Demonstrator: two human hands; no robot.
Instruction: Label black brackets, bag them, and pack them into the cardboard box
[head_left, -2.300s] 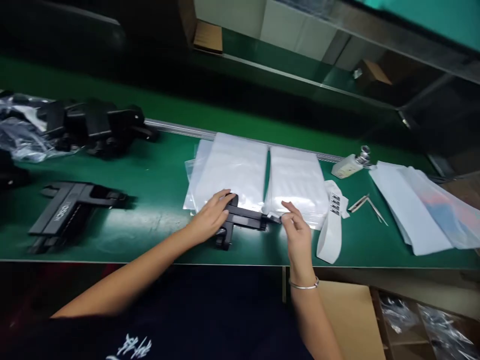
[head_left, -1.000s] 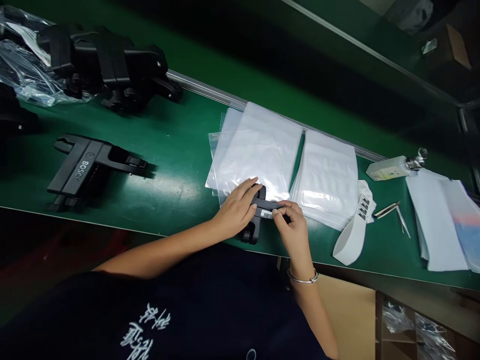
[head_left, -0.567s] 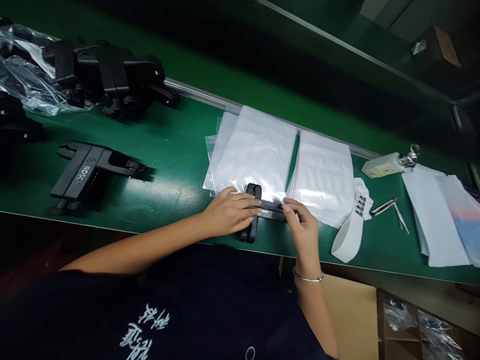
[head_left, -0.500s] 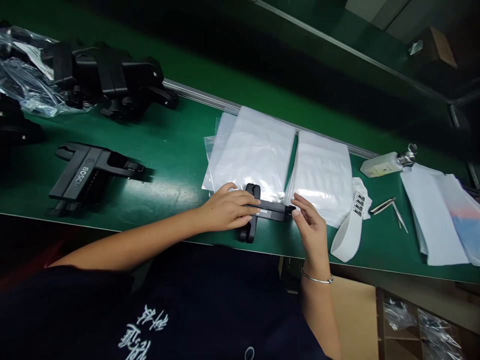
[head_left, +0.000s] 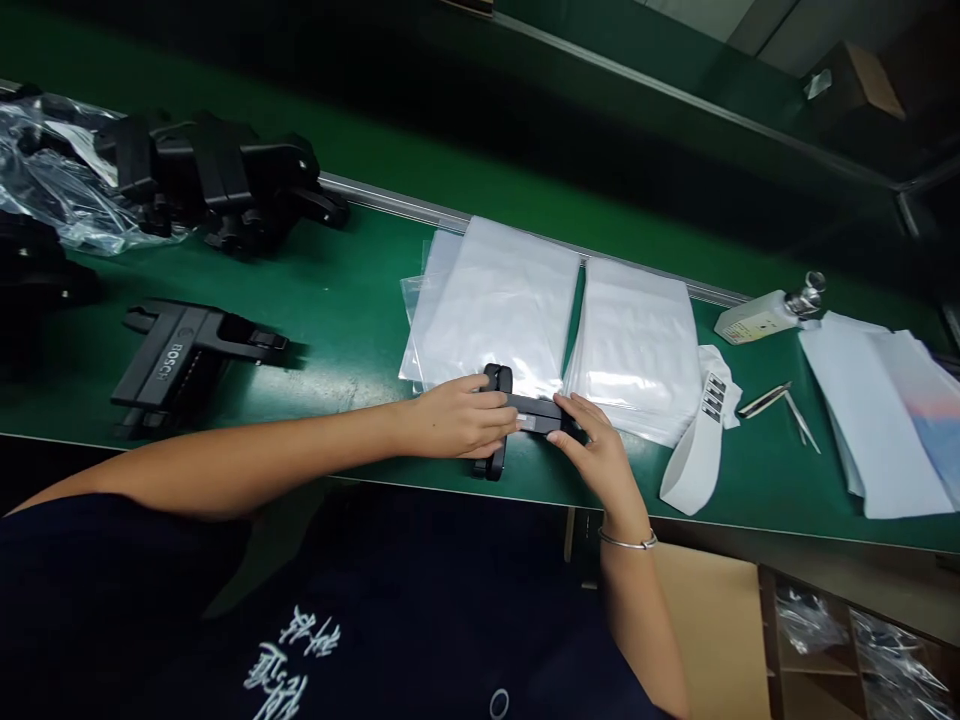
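A small black T-shaped plastic part (head_left: 517,408) lies near the front edge of the green work table (head_left: 345,310). My left hand (head_left: 457,418) rests over its left end and grips it. My right hand (head_left: 596,455) closes around its right end, fingers wrapped on the bar. A small pale label shows on the bar between my hands. Just behind the part lie two stacks of clear plastic bags (head_left: 499,300), the second stack (head_left: 637,345) to the right.
A black Bosch-marked part (head_left: 184,355) lies at left, with a pile of similar black parts (head_left: 225,185) and crumpled plastic (head_left: 52,190) behind. At right are a white label strip (head_left: 697,450), tweezers (head_left: 780,405), a pump bottle (head_left: 765,315) and white sheets (head_left: 877,420).
My right hand moved from pinching the label on the bar to wrapping around the bar's right end. My left hand stayed on the part's left end. The view shifted slightly.
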